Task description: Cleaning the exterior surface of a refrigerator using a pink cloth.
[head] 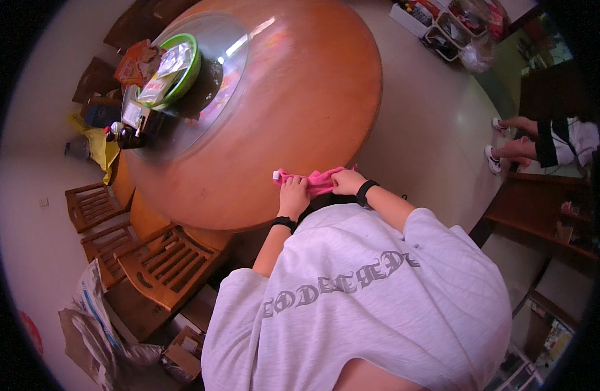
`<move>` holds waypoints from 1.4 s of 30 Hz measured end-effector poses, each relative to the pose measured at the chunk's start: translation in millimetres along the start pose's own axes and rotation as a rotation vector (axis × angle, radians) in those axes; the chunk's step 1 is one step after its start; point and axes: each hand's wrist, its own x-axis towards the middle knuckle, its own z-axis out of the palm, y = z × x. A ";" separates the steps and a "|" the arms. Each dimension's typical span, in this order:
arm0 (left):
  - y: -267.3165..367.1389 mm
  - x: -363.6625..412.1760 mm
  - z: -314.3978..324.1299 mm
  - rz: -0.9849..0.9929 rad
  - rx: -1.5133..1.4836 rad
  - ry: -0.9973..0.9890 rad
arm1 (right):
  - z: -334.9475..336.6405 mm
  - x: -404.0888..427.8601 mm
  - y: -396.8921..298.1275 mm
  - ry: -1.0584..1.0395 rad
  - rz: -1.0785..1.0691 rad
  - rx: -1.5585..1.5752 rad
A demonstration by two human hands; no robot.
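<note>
A bunched pink cloth with a small white tag lies across the near edge of a round wooden table. On the cloth's left part, my left hand has its fingers curled over the fabric. The other end is pinched in my right hand. Both wrists wear black bands. Part of the cloth is hidden beneath the fingers.
A glass turntable on the table carries a green basin with packets, and dark bottles. Wooden folding chairs stand at left. Storage baskets sit at upper right. Another person is at the right.
</note>
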 end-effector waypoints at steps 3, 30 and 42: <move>-22.3 -19.4 -8.0 -0.059 0.019 0.009 | 16.2 7.3 -26.9 -0.035 -0.034 -0.045; -177.8 -161.9 -67.0 -0.514 0.050 0.100 | 115.2 90.1 -201.0 0.241 -0.537 -0.248; -165.7 -160.3 -56.7 -0.530 -0.039 0.187 | 94.9 91.4 -187.2 0.128 -0.614 -0.344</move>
